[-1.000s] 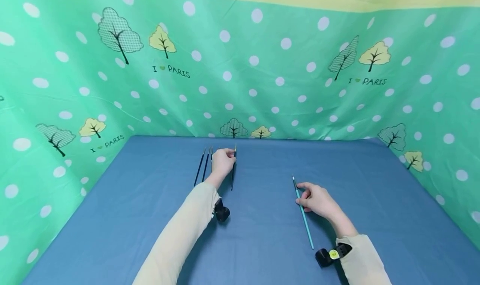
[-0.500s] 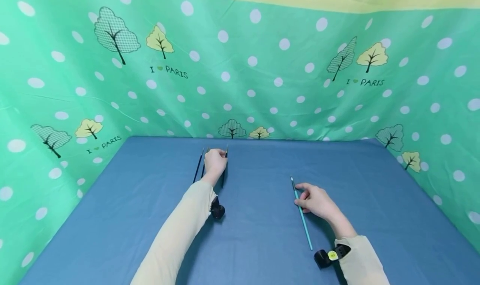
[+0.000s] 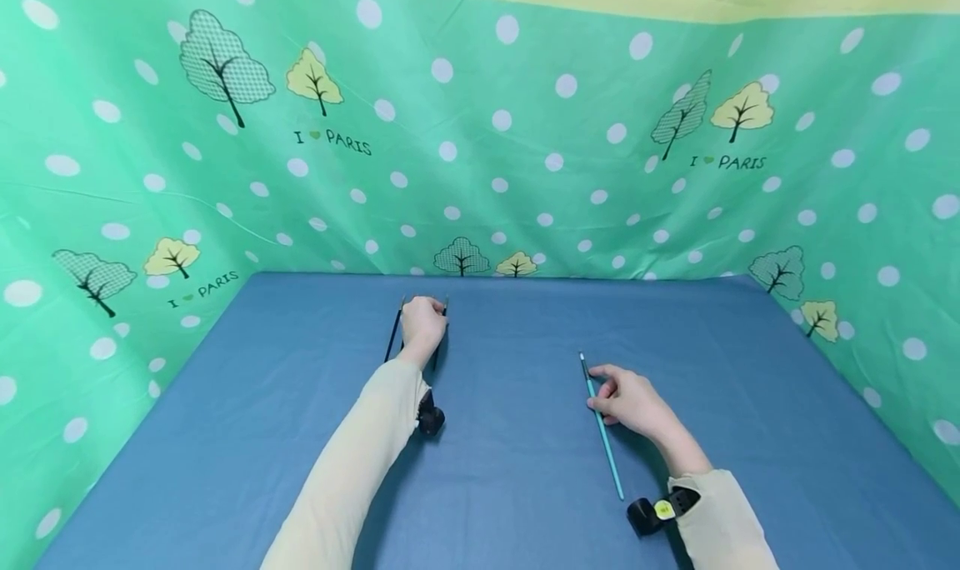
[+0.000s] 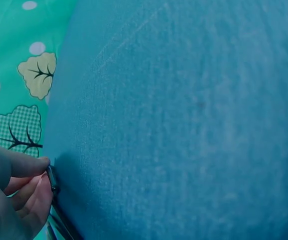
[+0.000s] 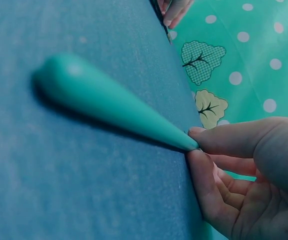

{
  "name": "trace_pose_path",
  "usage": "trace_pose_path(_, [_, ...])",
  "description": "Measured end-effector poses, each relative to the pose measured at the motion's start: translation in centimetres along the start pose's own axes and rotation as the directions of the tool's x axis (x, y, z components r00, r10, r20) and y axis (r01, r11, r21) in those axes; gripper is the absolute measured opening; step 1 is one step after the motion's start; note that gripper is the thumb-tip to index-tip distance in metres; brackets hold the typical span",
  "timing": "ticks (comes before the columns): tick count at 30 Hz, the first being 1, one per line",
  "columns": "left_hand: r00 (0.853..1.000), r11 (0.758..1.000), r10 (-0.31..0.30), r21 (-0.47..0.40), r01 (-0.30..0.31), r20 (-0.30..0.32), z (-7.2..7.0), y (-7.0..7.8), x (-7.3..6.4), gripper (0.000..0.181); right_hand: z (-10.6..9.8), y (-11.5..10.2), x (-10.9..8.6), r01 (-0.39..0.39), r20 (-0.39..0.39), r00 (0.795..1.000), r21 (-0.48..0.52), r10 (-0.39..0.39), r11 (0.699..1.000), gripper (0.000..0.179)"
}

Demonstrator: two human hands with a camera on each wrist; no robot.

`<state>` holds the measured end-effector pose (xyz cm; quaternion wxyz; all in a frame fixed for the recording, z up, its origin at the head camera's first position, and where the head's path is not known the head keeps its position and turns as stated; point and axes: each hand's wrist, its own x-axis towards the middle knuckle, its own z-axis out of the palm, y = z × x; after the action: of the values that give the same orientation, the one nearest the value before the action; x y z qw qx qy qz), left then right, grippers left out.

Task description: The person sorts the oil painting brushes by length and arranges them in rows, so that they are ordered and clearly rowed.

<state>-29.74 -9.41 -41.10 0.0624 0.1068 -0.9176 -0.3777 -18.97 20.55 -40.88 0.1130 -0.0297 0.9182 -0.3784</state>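
In the head view, my left hand (image 3: 423, 328) is at the back left of the blue cloth, pinching a thin dark paintbrush (image 4: 53, 181) between thumb and fingertips. To its left lies another dark paintbrush (image 3: 393, 337). A further dark brush is mostly hidden beneath that hand. On the right, my right hand (image 3: 633, 401) pinches a teal paintbrush (image 3: 608, 447) near its dark upper part. Its white tip points away from me and the teal handle slants toward me. The right wrist view shows thumb and forefinger meeting on the teal handle, which lies along the cloth.
A blue cloth (image 3: 495, 453) covers the table. Behind and on both sides hangs a green curtain (image 3: 525, 137) with white dots and printed trees. A black camera (image 3: 431, 420) is strapped to the left wrist, and another (image 3: 647, 516) to the right.
My left hand has shifted left with the dark paintbrush, closer to the other dark brushes and now covering more of them. My right hand and the teal paintbrush have stayed nearly still.
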Motion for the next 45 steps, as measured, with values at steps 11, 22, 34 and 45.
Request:
trace_pose_path(11, [1.0,0.999,0.026,0.039,-0.026,-0.012,-0.3,-0.1,-0.2,0.019,0.1,-0.1,-0.1,0.011,0.006,1.0,0.005,-0.011,1.0,0.048])
trace_pose_path(22, [0.991,0.99,0.129,0.062,-0.13,0.019,-2.0,0.0,-1.3,0.014,-0.2,0.0,-0.1,0.011,0.017,1.0,0.0,-0.011,1.0,0.049])
trace_pose_path(34, [0.983,0.988,0.13,0.07,-0.14,0.134,-5.2,-1.9,-3.9,0.016,-0.2,0.0,-0.1,0.015,0.008,1.0,-0.004,-0.015,1.0,0.048])
trace_pose_path(45, [0.986,0.987,0.114,0.098,-0.127,0.124,-7.5,-5.0,-6.4,0.018,0.1,0.1,-0.1,0.01,-0.009,1.0,-0.016,-0.01,1.0,0.048])
